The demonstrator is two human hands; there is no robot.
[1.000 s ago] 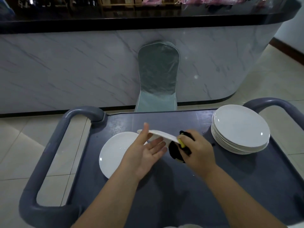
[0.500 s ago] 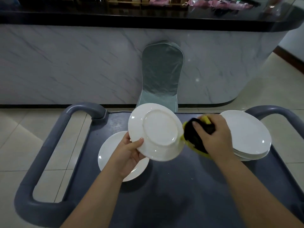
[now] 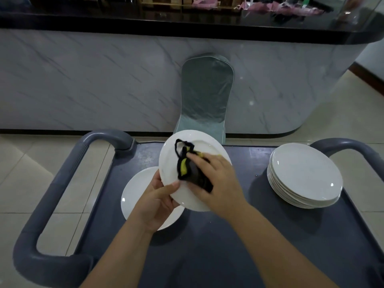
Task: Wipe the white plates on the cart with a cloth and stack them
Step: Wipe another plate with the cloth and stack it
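Moved in from beside the rim half a second ago, the right hand (image 3: 216, 183) now lies on the camera-facing side of the white plate (image 3: 199, 145), its fingers curled over a bunched black-and-yellow cloth (image 3: 187, 170) and pressing it against the china. The left hand (image 3: 158, 201) grips the same plate at its lower left edge, thumb laid on the near face and fingers hidden behind, holding it tilted above the grey cart (image 3: 207, 246); the plate also stands a little higher and more central than before. Directly beneath the left hand a single plate (image 3: 134, 196) lies flat on the cart's dark top, partly covered by the raised plate and the wrist. Well apart, at the cart's right side, a stack of plates (image 3: 305, 175) sits just inside the right handle (image 3: 349, 146), while the left handle (image 3: 52, 196) curves along the opposite edge. Beyond the cart, a chair (image 3: 205, 96) in a pale green cover stands against a marble-fronted bench (image 3: 104, 80) with a black top, where pink items (image 3: 280, 7) are too blurred to identify. Pale floor tiles (image 3: 18, 173) show on both sides.
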